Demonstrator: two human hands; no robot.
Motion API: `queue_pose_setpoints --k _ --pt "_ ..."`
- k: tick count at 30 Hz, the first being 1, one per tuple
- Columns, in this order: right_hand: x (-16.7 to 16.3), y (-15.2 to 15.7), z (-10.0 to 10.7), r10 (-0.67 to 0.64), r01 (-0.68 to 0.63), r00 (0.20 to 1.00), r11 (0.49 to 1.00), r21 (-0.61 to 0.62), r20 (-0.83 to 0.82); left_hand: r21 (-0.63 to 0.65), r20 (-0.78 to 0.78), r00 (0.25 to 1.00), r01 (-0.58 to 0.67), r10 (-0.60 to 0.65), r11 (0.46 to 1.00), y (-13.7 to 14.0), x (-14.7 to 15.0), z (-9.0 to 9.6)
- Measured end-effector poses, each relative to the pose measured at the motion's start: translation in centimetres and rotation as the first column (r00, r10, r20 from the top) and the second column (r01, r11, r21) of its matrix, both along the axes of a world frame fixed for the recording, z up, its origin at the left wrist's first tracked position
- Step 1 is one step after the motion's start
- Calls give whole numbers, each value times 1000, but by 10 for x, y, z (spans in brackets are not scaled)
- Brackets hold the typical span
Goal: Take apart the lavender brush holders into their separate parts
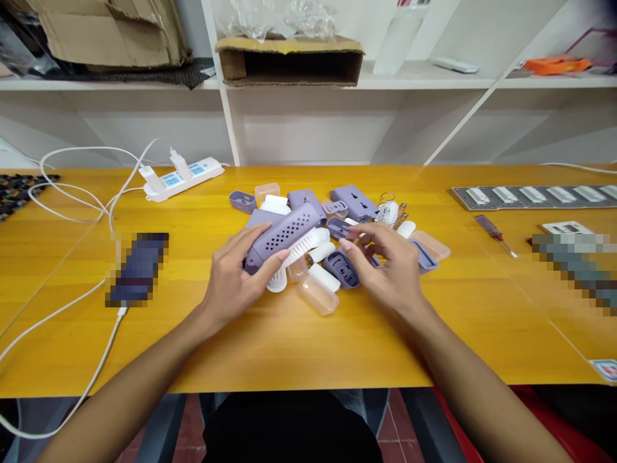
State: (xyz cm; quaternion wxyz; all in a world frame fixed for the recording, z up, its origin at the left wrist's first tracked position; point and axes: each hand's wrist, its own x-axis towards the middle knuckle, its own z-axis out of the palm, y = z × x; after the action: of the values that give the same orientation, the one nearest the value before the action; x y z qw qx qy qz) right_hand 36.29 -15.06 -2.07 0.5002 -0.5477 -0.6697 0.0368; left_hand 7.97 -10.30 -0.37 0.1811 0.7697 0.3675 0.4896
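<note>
My left hand (241,267) is wrapped around a long purple plastic housing (284,238) with rows of small holes, held tilted above a pile of parts. A white bristled strip (307,246) shows along its lower edge; whether it is attached, I cannot tell. At the right of the pile, my right hand (388,260) has curled fingers, with thumb and index tips apart. Those tips are beside a small purple oval shell (339,227); no grip on it is visible. Below lie a dark purple oval part (342,269), a white cylinder (324,278) and a clear peach cap (319,297).
Purple shells (354,202) and metal springs (387,209) lie behind the hands. To the left are a phone (139,269) on a cable and a power strip (186,180). A screwdriver (496,235) and a metal strip (533,197) lie right. Shelves hold a cardboard box (292,46).
</note>
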Motion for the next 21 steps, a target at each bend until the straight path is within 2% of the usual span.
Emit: queue_pose_setpoints --k 2,3,5,7,8,10,12,14,15,17,19,21 --pt "-7 -4 -3 148 -150 985 988 -29 -84 -208 149 986 98 -68 973 -7 4 7" --pt "-10 -6 -5 213 -219 970 975 -43 -118 -311 229 967 184 -114 932 -9 6 10" --pt "-15 -10 -10 313 -324 936 944 -54 -159 -470 384 902 374 -196 799 -13 8 10" --pt "-19 -13 -15 386 -398 907 916 -47 -171 -546 494 836 513 -240 662 -15 9 7" --pt "-20 -14 -16 412 -425 895 904 -47 -169 -562 523 813 556 -257 612 -16 9 5" --pt "-20 -15 -19 454 -466 879 883 -52 -147 -571 532 790 601 -306 559 -15 9 0" --pt "-20 -17 -18 479 -486 872 873 -54 -100 -567 506 776 629 -378 533 -15 10 -4" --pt "-21 -19 -15 484 -485 874 874 -28 -48 -532 466 759 651 -455 541 -14 11 -8" --pt "-22 -19 -12 478 -478 878 878 -6 -18 -496 431 758 653 -490 572 -15 12 -10" --pt "-24 -21 -7 467 -469 883 882 40 50 -373 296 784 620 -545 690 -16 13 -13" --pt "-27 -21 -2 473 -483 874 871 90 113 -190 96 832 554 -546 811 -18 14 -16" --pt "-28 -20 1 487 -505 861 853 131 146 -22 -64 868 492 -493 870 -20 13 -17"
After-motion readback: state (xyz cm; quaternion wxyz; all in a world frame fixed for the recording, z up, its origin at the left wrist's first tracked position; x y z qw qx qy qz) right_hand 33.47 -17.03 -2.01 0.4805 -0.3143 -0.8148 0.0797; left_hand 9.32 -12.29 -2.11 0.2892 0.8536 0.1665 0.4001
